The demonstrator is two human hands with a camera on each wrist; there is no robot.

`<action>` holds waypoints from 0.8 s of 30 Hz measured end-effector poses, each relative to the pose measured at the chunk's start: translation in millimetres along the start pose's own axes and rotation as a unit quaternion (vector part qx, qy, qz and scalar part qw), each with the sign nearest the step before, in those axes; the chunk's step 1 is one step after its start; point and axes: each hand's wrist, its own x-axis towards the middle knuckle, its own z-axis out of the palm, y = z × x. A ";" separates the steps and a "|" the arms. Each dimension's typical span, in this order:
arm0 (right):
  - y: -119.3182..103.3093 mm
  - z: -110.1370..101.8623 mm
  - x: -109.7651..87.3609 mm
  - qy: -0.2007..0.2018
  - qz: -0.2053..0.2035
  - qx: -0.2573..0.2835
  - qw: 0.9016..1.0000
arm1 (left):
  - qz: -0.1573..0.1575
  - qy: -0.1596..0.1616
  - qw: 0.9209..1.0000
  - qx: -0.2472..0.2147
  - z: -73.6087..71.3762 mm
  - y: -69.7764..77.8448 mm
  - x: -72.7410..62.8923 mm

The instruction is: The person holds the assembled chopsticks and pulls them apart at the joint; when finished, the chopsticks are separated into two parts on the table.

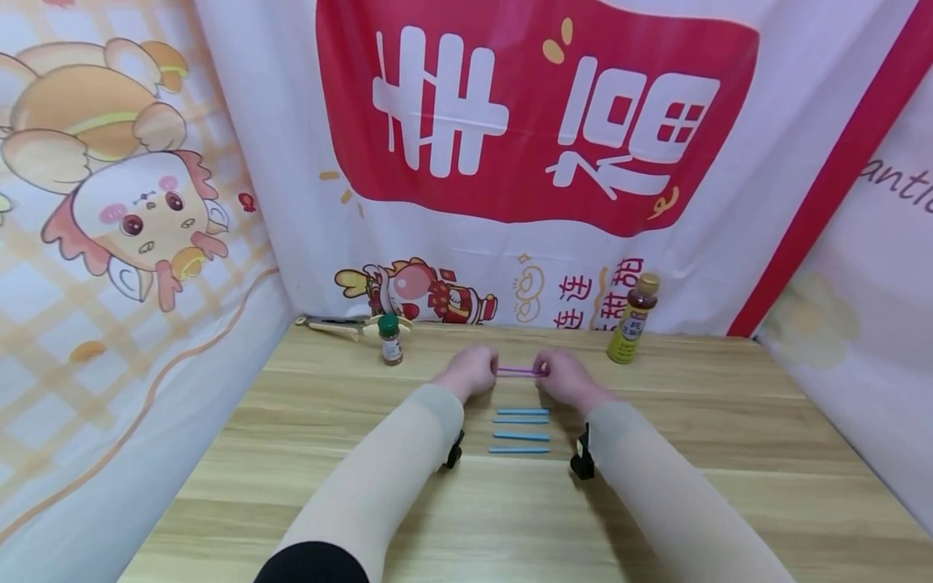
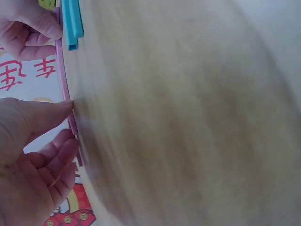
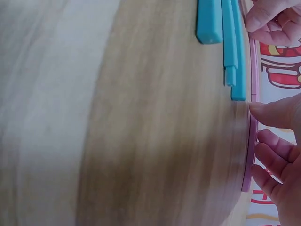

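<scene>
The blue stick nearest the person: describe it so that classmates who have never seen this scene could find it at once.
On the wooden table, between the person's left sleeve and right sleeve, four blue sticks lie roughly parallel. The blue stick nearest the person is lowest in the head view, with all three others beyond it.

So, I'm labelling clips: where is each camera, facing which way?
Head: on the head, facing forward and down at the table; sleeves, left hand and right hand show.
Left wrist: on that wrist, facing its hand's work; both hands show.
Right wrist: on that wrist, facing its hand's work; both hands show.
Both wrist views share the pink stick and blue sticks.
</scene>
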 end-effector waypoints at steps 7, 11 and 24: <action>-4.0 4.6 0.8 0.002 -0.007 -0.020 1.000 | 0.018 -0.002 1.000 0.012 2.0 -6.4 0.3; -7.6 5.3 -0.6 -0.022 -0.016 -0.041 0.999 | 0.031 -0.013 0.999 0.043 0.4 -6.6 -2.4; -25.7 -26.7 -25.2 -0.020 -0.053 0.010 0.998 | 0.126 -0.017 0.987 0.099 -17.2 12.7 -15.9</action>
